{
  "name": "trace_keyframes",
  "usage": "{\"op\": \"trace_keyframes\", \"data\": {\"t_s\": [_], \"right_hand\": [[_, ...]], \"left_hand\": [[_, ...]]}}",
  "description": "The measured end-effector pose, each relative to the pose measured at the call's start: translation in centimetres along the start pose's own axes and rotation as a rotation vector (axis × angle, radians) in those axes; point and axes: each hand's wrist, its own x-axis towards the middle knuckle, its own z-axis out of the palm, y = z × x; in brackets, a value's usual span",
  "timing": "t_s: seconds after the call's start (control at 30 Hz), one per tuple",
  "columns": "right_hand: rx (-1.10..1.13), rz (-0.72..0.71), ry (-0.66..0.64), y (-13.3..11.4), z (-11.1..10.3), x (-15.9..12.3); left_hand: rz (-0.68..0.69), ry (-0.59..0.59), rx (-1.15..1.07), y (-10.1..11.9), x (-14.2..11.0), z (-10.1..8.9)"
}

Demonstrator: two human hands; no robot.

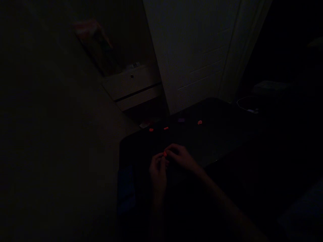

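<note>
Head view: small red piece [165, 154] is pinched by the fingertips of left hand [157, 169] and right hand [180, 155], apparently being worked near the desk [214, 131]; steady two-handed control is judged needed next.

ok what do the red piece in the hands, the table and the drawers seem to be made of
Red piece: perhaps plastic or clay, from its vivid colour; finish too small to judge. Table: dark, smooth-looking top; too dim to name the material. Drawers: possibly painted wood or board, matte; pale, flat fronts.
</note>
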Motion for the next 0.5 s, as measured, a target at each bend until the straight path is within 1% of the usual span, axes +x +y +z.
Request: {"op": "trace_keyframes", "data": {"t_s": [0.2, 0.5], "right_hand": [[-0.004, -0.012, -0.001, 0.14, 0.0, -0.01], [0.01, 0.009, 0.0, 0.19, 0.03, 0.03]], "left_hand": [[-0.002, -0.004, -0.004, 0.18, -0.02, 0.02], [0.004, 0.002, -0.001, 0.17, -0.04, 0.02]]}}
